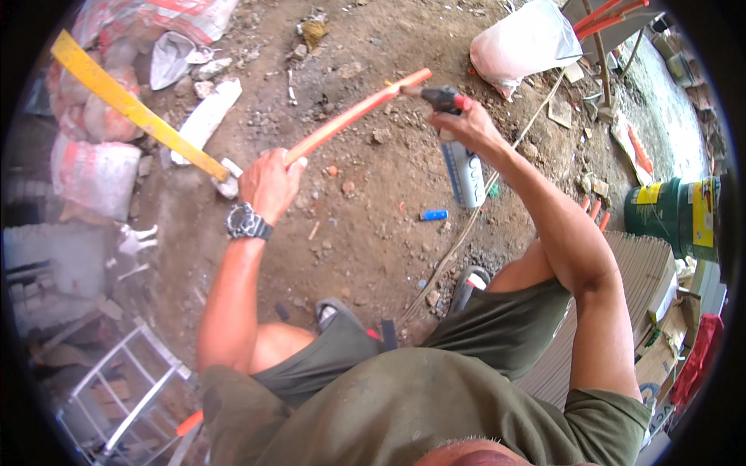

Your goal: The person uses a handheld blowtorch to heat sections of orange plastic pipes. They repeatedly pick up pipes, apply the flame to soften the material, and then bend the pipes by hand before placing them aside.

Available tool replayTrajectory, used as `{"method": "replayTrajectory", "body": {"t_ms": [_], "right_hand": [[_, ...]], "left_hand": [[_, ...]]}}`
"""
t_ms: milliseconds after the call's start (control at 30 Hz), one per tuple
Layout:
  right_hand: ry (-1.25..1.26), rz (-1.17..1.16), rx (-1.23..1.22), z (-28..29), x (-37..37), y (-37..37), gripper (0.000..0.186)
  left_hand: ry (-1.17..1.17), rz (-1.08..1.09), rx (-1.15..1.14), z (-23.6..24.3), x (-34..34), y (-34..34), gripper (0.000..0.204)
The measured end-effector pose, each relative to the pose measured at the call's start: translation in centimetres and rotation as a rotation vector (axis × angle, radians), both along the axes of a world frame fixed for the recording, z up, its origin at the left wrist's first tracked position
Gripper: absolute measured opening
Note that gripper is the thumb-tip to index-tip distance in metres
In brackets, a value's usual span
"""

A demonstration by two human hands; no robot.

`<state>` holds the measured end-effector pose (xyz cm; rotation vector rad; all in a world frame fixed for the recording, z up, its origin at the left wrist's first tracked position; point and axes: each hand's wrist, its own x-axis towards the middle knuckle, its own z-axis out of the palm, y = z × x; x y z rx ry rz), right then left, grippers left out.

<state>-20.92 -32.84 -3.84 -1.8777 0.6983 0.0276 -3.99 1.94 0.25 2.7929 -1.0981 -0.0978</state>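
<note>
My left hand (270,185), with a watch on its wrist, is closed around the near end of an orange plastic pipe (350,116). The pipe slants up and away to the right over the dirt floor. My right hand (472,126) grips a gas torch (464,167), made of a black burner head on a white and blue canister. The torch's nozzle (412,91) points left at the pipe near its far end, touching or very close to it. No flame can be made out.
A yellow flat bar (140,113) lies at the left near filled sacks (93,175). A white sack (524,46) stands ahead right. Green buckets (653,213) stand beside stacked boards (622,272) on the right. A metal frame (124,388) is at lower left; a blue cylinder (434,215) lies on the dirt.
</note>
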Motion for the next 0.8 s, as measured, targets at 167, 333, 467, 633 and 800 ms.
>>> {"method": "replayTrajectory", "body": {"t_ms": [167, 333, 467, 633, 800], "right_hand": [[-0.135, 0.302, -0.047, 1.5, 0.1, 2.4, 0.037], [-0.049, -0.074, -0.084, -0.8, 0.0, -1.2, 0.035], [-0.063, 0.12, -0.01, 0.7, 0.1, 1.6, 0.039], [-0.131, 0.196, -0.008, 1.5, 0.1, 1.6, 0.035], [-0.133, -0.058, -0.04, 0.6, 0.5, -0.4, 0.03]], "left_hand": [[-0.038, 0.012, -0.007, -0.8, 0.2, 0.5, 0.032], [-0.091, 0.003, -0.058, -0.9, -0.3, 0.1, 0.031], [-0.09, 0.02, -0.034, -1.1, -0.1, 1.0, 0.033], [-0.031, 0.037, -0.001, -0.8, -0.2, 0.7, 0.035], [-0.083, 0.005, -0.032, -0.8, -0.4, 0.7, 0.035]]}}
